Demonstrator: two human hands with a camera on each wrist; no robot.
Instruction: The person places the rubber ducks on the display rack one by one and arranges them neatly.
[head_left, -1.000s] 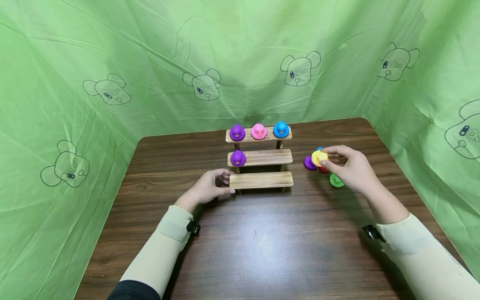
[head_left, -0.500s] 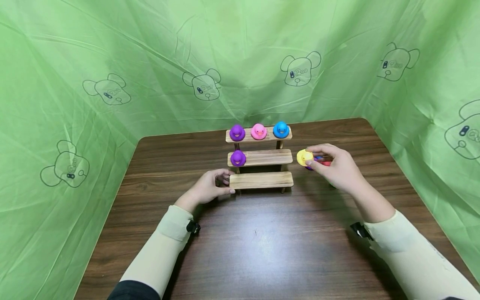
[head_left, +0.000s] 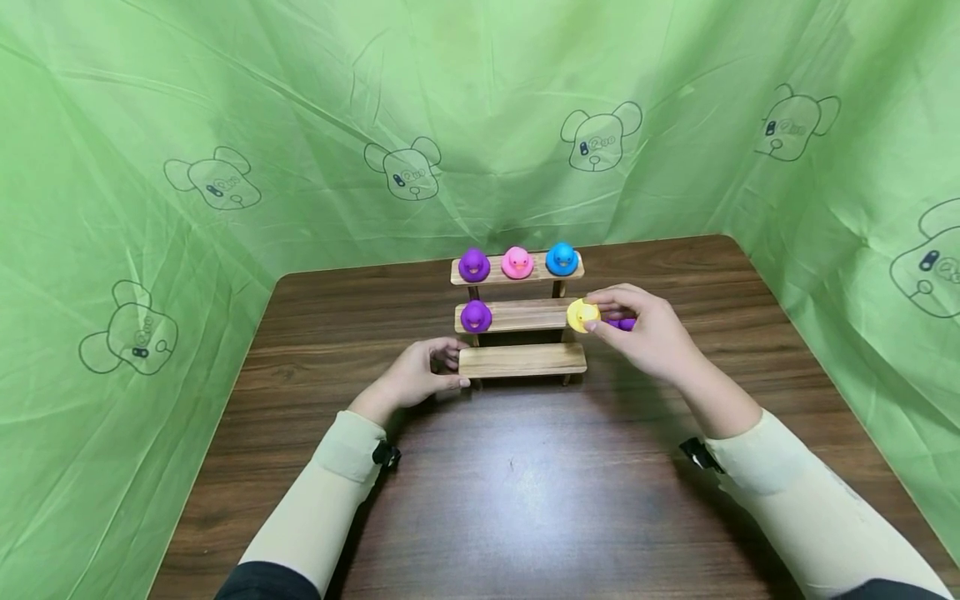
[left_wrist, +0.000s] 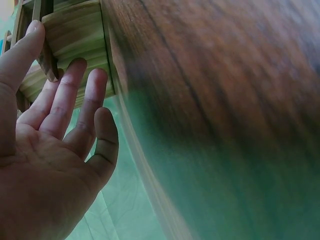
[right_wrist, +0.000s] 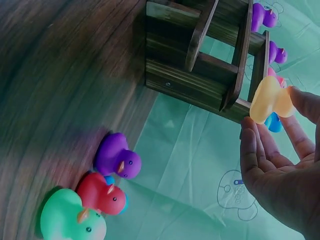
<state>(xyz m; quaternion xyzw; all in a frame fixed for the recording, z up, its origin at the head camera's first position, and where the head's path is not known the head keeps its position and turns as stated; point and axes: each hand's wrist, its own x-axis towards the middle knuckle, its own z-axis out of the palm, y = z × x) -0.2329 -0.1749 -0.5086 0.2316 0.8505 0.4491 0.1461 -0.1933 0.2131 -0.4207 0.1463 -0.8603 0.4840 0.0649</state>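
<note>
A three-tier wooden shelf [head_left: 522,360] stands on the table. My left hand [head_left: 412,372] is at the left end of its lowest tier, thumb at the front corner and fingers behind; the left wrist view shows the thumb and fingertips around that end. My right hand [head_left: 651,337] pinches a yellow rubber duck [head_left: 582,316] between thumb and fingers, at the right end of the middle tier. On that tier's left end sits a purple duck [head_left: 476,317]. The top tier bears another purple duck [head_left: 474,265], a pink duck [head_left: 517,262] and a blue duck [head_left: 562,259].
Right of the shelf, in the right wrist view, a purple duck [right_wrist: 117,156], a red duck [right_wrist: 101,194] and a green duck [right_wrist: 70,216] lie on the table, with a blue one mostly hidden behind the red. Green cloth [head_left: 480,125] hangs around the table [head_left: 465,500].
My right hand has carried the yellow duck leftward, from over the loose ducks to the right end of the middle tier. My left hand has stayed at the shelf.
</note>
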